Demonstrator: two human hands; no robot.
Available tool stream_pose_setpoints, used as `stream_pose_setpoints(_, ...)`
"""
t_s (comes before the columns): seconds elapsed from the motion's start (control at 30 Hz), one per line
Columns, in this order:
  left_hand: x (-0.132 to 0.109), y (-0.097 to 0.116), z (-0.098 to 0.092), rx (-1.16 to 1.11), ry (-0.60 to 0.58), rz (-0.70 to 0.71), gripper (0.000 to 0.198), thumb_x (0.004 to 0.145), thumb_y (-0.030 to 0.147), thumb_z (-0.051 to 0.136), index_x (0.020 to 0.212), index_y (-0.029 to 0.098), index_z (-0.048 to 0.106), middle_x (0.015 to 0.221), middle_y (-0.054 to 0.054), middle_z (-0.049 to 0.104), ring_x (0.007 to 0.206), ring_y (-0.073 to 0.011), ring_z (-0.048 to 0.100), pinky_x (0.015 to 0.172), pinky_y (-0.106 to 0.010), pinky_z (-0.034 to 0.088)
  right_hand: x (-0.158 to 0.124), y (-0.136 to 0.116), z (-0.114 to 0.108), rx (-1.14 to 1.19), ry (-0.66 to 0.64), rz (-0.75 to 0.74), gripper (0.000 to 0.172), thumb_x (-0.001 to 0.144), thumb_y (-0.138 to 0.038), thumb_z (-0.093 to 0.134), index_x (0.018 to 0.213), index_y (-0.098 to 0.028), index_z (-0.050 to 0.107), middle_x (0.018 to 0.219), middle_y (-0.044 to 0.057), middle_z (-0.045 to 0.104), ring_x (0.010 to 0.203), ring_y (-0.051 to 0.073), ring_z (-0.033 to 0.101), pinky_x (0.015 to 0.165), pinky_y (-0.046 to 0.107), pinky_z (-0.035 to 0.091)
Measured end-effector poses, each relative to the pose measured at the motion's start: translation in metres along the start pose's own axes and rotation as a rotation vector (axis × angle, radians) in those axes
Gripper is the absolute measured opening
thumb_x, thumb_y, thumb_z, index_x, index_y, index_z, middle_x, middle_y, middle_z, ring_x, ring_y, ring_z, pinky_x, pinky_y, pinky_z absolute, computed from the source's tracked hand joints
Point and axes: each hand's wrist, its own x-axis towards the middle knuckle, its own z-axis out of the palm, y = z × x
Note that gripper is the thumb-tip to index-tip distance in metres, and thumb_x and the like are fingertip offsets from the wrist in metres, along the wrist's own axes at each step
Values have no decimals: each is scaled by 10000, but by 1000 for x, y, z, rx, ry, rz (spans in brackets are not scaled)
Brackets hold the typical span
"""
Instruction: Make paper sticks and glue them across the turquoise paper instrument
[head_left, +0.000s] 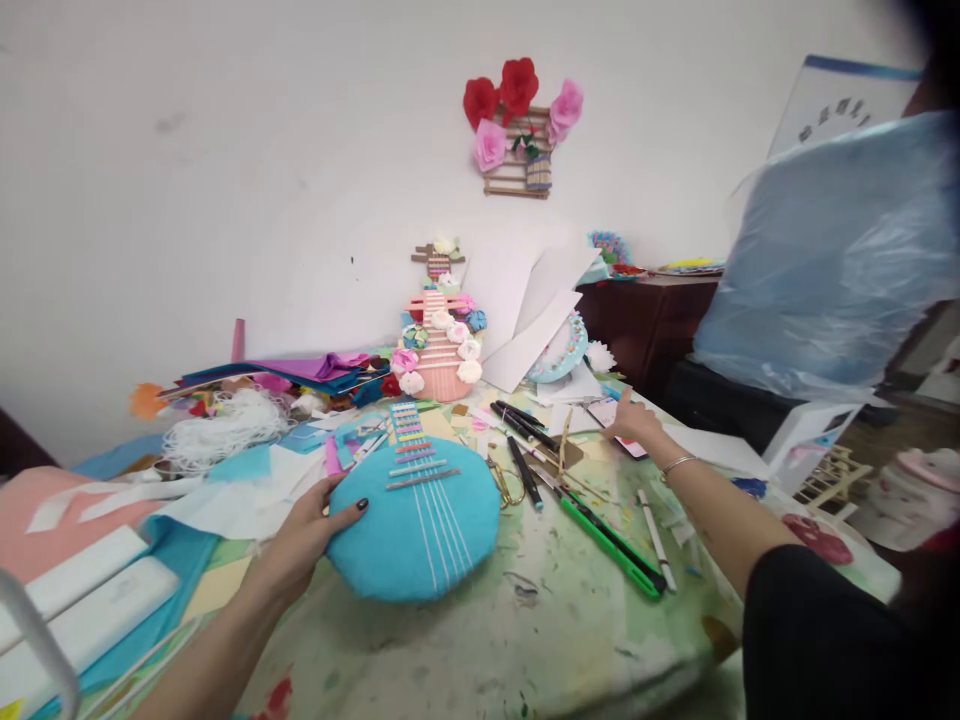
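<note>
My left hand [304,535] grips the left edge of a round blue felt lute model [420,510] with white strings and coloured frets, lying on the table; the thumb presses on its top. My right hand [632,420] reaches far across the table, index finger stretched out, touching a phone with a pink edge [616,418]. A bracelet sits on that wrist. Between the hands lie black markers [521,425], a green utility knife [609,545], a white pen [655,538] and gold scissors [506,483].
A pink lute model with paper flowers [442,345] stands at the back by the wall. Coloured felt sheets [300,372] and white cord [217,430] pile at the left. White foam blocks [82,590] lie near left. A blue plastic bag [832,260] bulges at right.
</note>
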Motion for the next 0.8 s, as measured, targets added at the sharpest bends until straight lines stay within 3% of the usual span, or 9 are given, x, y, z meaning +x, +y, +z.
stream_pose_setpoints(0.13, 8, -6, 12, -116, -68, -47, 713, 530, 403, 802, 1139, 149, 531, 1181, -143, 611, 994, -287, 619, 734, -331, 540, 1, -4, 2, 14, 18, 64, 1102, 579, -298, 725, 1441, -74, 75, 1291, 309, 419, 1212, 475, 358, 865, 619, 346)
stream_pose_setpoints(0.23, 12, -17, 15, -163, -61, -53, 714, 546, 396, 800, 1158, 161, 517, 1180, -133, 614, 966, -267, 631, 726, -315, 537, -10, -9, -4, 23, 53, 14, 963, 648, -280, 684, 1430, -90, 156, 1315, 289, 404, 1246, 477, 296, 899, 674, 265)
stream_pose_setpoints(0.33, 13, -28, 15, -170, -87, -47, 725, 564, 420, 786, 1183, 161, 513, 1194, -131, 609, 968, -261, 630, 730, -310, 533, -36, -25, -9, 48, 90, -131, 803, 745, -325, 611, 1409, -87, 226, 1323, 272, 398, 1248, 442, 315, 931, 602, 295)
stream_pose_setpoints(0.43, 15, -32, 15, -134, -99, -37, 762, 561, 459, 773, 1203, 140, 515, 1200, -142, 606, 965, -257, 629, 747, -312, 526, -74, -55, -5, 89, 81, -359, 757, 779, -349, 579, 1414, -112, 242, 1325, 220, 428, 1244, 354, 363, 973, 461, 325)
stream_pose_setpoints(0.53, 19, -35, 15, -59, -39, 8, 814, 544, 514, 758, 1218, 131, 512, 1218, -154, 591, 976, -254, 623, 767, -317, 518, -113, -88, 5, 155, 57, -582, 693, 801, -323, 544, 1412, -150, 266, 1330, 158, 455, 1220, 281, 411, 998, 374, 317)
stream_pose_setpoints(0.6, 21, -38, 14, -14, 16, 47, 838, 534, 548, 745, 1220, 127, 511, 1209, -159, 591, 978, -253, 620, 775, -322, 513, -134, -108, 13, 363, 17, -764, 683, 774, -244, 561, 1389, -92, 306, 1324, 203, 452, 1215, 307, 414, 1001, 419, 307)
stream_pose_setpoints(0.73, 25, -47, 10, 108, 89, 113, 803, 586, 565, 686, 1219, 112, 487, 1106, -157, 606, 946, -240, 617, 782, -330, 500, -160, -133, 30, 465, 12, -824, 554, 829, -216, 479, 1348, -64, 358, 1304, 209, 480, 1213, 277, 436, 1003, 415, 327)
stream_pose_setpoints(0.8, 26, -48, 7, 277, 116, 144, 763, 631, 574, 622, 1214, 104, 474, 1043, -146, 599, 867, -236, 624, 747, -350, 506, -168, -137, 39, 518, 39, -843, 506, 865, -213, 415, 1350, -82, 353, 1324, 189, 471, 1235, 249, 420, 1019, 399, 324)
